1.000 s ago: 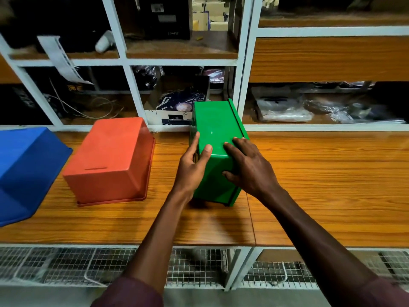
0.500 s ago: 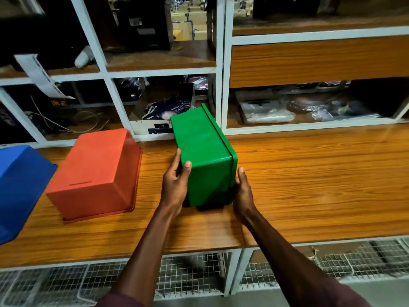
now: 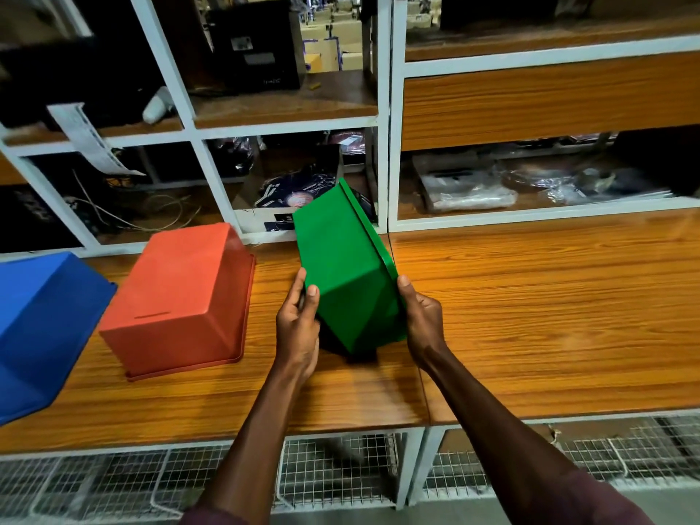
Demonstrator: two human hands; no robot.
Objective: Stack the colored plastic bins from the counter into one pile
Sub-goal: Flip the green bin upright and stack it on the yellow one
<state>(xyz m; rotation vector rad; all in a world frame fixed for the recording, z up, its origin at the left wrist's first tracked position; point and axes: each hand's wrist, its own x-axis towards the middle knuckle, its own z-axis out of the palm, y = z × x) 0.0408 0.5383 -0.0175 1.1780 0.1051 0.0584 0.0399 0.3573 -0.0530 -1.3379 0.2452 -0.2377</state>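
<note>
Two bare forearms reached out from maroon sleeves over a wire-mesh rack [image 3: 341, 475] toward the wooden surface [image 3: 530, 316]. The left hand [image 3: 297, 327] pressed its thumb and fingers against the left side of a green bin [image 3: 341, 267], while the right hand [image 3: 422, 323] clasped the bin's rim on the right, so that both hands were grasping it between them. The green bin was tilted, its closed bottom turned up and to the left, its near corner low over the surface above a dark shadow; whether that corner touched the wood could not be told. Near it on the left, apart from the hands, an orange bin [image 3: 182, 301] lay upside down on the surface. Farther left, a blue bin [image 3: 41, 327], also overturned, ran off the edge of the view. Behind them stood white-framed shelves [image 3: 390, 145] holding boxes, cables and plastic-wrapped packages.
</note>
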